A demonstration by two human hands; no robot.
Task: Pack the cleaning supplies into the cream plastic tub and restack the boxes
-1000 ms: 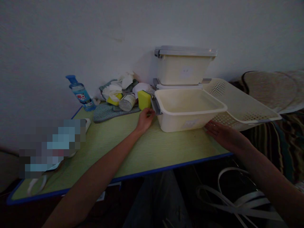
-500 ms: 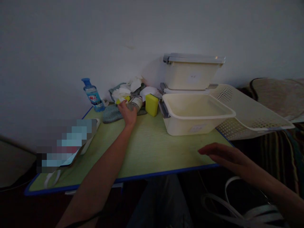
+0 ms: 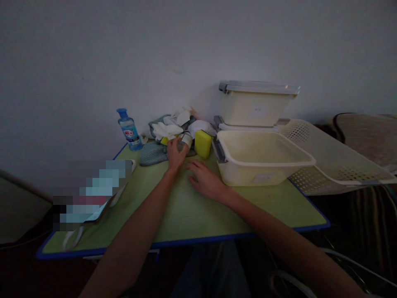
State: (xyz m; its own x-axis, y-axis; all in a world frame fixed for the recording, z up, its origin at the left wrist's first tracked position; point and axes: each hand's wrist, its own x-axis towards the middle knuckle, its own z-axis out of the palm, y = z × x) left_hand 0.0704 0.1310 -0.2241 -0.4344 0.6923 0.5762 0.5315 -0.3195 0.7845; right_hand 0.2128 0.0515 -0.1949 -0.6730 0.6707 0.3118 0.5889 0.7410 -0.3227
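Observation:
My left hand (image 3: 176,155) is wrapped round a clear jar (image 3: 186,140) with a whitish band, lying tilted at the front of the pile. Just right of it and nearer to me, my right hand (image 3: 205,179) hovers low over the table with fingers and thumb apart, holding nothing. A yellow sponge (image 3: 202,145) stands on edge right of the jar. Under and left of my left hand lies a grey-blue knitted cloth (image 3: 153,153). White crumpled gloves or cloths (image 3: 167,129) are heaped behind; their exact kind is unclear.
A blue bottle (image 3: 130,131) stands at the table's back left. A phone-like device (image 3: 89,203), its screen blurred out, leans at the left. On the right are an open cream bin (image 3: 266,159), a lidded bin (image 3: 256,105) behind it and a white perforated basket (image 3: 335,159).
My right hand has moved left and forward from the table's front right edge to beside my left hand. My left hand stays at the jar. The view has shifted slightly.

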